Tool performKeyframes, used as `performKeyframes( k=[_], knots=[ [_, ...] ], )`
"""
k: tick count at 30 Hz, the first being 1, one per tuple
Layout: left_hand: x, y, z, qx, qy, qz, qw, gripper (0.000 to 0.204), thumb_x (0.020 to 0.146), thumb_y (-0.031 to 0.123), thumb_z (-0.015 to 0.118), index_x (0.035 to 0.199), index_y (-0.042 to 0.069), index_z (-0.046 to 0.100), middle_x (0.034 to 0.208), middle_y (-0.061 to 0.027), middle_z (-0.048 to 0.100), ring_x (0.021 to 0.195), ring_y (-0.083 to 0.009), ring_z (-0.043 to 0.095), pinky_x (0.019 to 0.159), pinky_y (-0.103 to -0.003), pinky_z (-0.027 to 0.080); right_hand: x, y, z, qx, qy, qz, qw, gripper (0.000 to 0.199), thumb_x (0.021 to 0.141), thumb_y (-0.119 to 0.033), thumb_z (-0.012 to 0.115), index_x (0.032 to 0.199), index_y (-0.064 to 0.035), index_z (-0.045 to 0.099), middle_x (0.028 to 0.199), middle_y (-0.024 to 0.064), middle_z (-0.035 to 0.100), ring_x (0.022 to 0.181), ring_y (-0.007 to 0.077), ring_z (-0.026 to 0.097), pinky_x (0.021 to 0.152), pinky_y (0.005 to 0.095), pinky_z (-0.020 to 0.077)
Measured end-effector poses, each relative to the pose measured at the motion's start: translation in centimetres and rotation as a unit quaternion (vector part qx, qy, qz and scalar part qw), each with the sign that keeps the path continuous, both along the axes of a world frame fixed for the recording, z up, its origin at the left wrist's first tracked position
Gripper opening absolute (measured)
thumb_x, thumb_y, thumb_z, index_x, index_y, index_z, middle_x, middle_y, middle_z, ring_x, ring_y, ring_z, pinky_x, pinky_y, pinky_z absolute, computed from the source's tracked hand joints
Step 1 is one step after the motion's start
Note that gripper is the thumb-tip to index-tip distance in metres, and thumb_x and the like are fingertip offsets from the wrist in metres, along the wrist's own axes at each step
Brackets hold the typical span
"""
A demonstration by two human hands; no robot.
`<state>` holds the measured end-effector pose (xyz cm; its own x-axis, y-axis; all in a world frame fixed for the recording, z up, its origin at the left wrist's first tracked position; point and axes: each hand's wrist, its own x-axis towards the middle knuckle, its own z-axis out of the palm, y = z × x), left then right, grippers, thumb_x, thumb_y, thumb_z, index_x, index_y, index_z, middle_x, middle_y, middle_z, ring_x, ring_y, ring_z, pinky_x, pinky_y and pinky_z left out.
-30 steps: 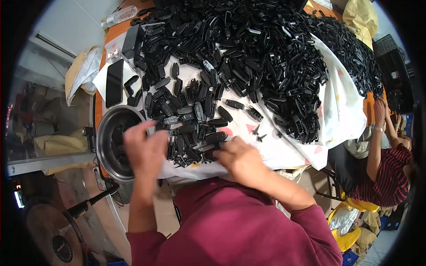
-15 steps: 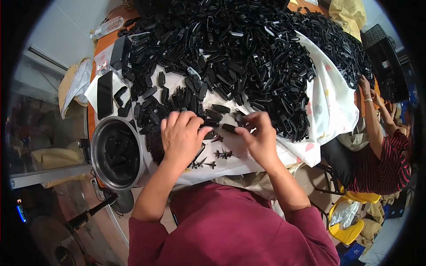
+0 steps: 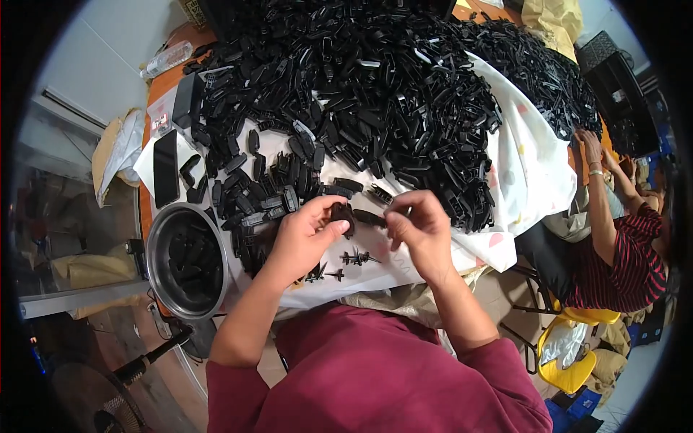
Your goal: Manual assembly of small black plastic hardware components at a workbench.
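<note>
Between the thumb and fingers of my left hand [image 3: 299, 244] is a small black plastic part [image 3: 344, 217], raised above the white cloth [image 3: 393, 270]. My right hand [image 3: 426, 234] is closed, its thumb against curled fingers; whatever they pinch is hidden or too small to name. A dark oblong piece [image 3: 369, 218] lies just left of those fingertips. Below my hands are several small dark spiky parts [image 3: 355, 257] with thin pins. Ahead rises a large heap of black plastic casings [image 3: 354, 101], with loose ones scattered close to my left hand.
A metal bowl [image 3: 224, 270] holding black pieces stands at the left. Beyond it lie a phone [image 3: 166, 167], a black box [image 3: 189, 99] and a clear bottle [image 3: 166, 59]. On the right, a co-worker's arm [image 3: 600, 195] reaches to another heap. A yellow stool [image 3: 570, 375] stands below.
My left hand has lifted a small black part off the cloth and turned inward. My right hand has drawn back from the oblong piece, which now lies on the cloth.
</note>
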<state>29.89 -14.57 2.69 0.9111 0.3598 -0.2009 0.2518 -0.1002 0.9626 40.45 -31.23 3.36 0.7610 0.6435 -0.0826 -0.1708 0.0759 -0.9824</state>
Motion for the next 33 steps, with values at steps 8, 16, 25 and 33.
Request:
performKeyframes(
  k=[8,16,25,33],
  knots=[
    [-0.4,-0.1,-0.2,0.012,-0.095,-0.029,0.995,0.041,0.078,0.003,0.064,0.117,0.004,0.052,0.084,-0.0059,0.063,0.073,-0.0076,0.058,0.065,-0.022,0.048,1.4,2.4,0.0,-0.100,0.025,0.204,0.974,0.018,0.079,0.000,0.060,0.097,0.0013,0.060,0.073,-0.0024,0.058,0.061,0.0008,0.047,0.051,0.0164,0.0378],
    [0.0,-0.6,1.2,0.315,-0.100,0.043,0.943,0.039,0.072,0.009,0.071,0.108,0.003,0.058,0.101,-0.0091,0.060,0.083,-0.0145,0.057,0.070,-0.026,0.047,2.6,2.3,-0.5,0.021,0.252,0.095,0.963,0.012,0.080,-0.003,0.060,0.091,0.0006,0.056,0.073,0.0046,0.060,0.045,0.0064,0.051,0.038,0.0194,0.0420],
    [0.8,-1.3,0.0,-0.113,-0.141,0.046,0.983,0.032,0.077,0.000,0.063,0.107,-0.002,0.053,0.091,-0.0068,0.063,0.076,-0.0076,0.058,0.066,-0.022,0.048,1.5,2.7,0.0,0.044,0.240,0.088,0.966,0.009,0.082,-0.003,0.059,0.090,-0.0001,0.056,0.071,0.0045,0.057,0.053,0.0095,0.055,0.044,0.0223,0.0486],
    [0.2,-0.6,2.5,-0.019,-0.093,0.002,0.995,0.032,0.079,-0.003,0.059,0.111,0.000,0.054,0.083,-0.0013,0.056,0.071,-0.0070,0.053,0.068,-0.020,0.046,1.3,2.1,2.9,0.040,0.140,0.058,0.988,0.024,0.082,-0.004,0.059,0.104,0.0025,0.056,0.072,0.0064,0.057,0.054,0.0121,0.056,0.047,0.0245,0.0506]
  ],
)
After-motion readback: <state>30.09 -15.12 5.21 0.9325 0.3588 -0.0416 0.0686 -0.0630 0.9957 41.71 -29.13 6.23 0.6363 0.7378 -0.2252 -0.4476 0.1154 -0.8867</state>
